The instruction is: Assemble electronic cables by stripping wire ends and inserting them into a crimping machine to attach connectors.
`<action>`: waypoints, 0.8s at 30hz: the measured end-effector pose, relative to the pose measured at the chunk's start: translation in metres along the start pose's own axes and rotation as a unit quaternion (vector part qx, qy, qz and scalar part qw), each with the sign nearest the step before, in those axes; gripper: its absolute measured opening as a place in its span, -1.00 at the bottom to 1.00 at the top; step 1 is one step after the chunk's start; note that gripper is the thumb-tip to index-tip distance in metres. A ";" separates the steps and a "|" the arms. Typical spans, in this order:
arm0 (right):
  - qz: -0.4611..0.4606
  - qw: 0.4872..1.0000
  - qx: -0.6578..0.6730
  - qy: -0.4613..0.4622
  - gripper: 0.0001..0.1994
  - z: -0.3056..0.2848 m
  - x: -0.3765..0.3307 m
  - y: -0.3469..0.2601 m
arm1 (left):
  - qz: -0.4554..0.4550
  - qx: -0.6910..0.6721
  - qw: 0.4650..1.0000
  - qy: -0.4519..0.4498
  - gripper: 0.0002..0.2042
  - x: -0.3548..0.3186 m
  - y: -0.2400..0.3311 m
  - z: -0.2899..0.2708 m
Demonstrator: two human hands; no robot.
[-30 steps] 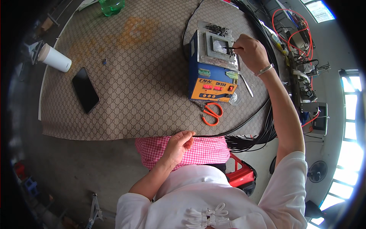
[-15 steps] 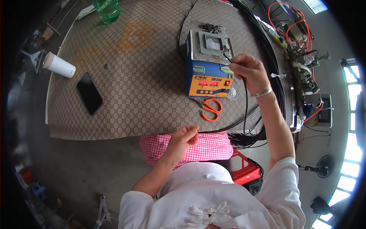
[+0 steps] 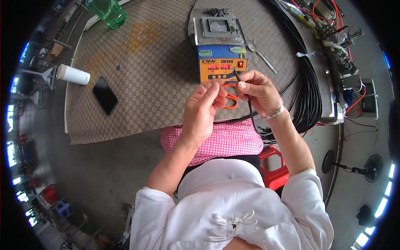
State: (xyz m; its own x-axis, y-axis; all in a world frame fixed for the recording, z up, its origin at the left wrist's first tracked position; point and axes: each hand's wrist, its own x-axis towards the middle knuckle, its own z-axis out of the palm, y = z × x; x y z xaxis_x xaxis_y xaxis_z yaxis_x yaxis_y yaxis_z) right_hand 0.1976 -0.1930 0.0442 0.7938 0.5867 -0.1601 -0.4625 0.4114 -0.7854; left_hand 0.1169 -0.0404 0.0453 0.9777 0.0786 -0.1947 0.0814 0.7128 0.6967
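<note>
In front of my chest, my right hand pinches a thin black cable near its end. The stripped tip, with fine wire ends, points up and left; the rest hangs down from the hand. My left hand is raised close beside it, thumb pressed to curled fingers. Whether anything is between those fingers cannot be made out. Just beyond both hands stands a blue and orange solder pot with lit red digits and a metal top around a square opening. Orange-handled scissors lie partly hidden behind my hands.
A thick bundle of black cables runs along the table's right side. A metal spoon lies right of the pot. Leftward are a black phone, a white tumbler and a green bottle. A red stool stands below the table.
My right hand has brought the cable end from beside the pot's top back toward my chest. My left hand has risen to meet it. The view has shifted slightly.
</note>
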 end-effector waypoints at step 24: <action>-0.266 0.592 -0.760 0.039 -0.83 -0.041 0.005 0.084 | -0.034 -0.009 0.999 0.030 -0.90 -0.039 -0.028 -0.039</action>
State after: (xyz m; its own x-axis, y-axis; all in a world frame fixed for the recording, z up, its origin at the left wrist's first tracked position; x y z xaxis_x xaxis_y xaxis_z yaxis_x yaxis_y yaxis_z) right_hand 0.1790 -0.1838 -0.0468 0.7108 0.5980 0.3702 0.7033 -0.6134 -0.3593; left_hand 0.0687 -0.0357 0.0065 0.9567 0.0696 -0.2826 0.1439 0.7308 0.6673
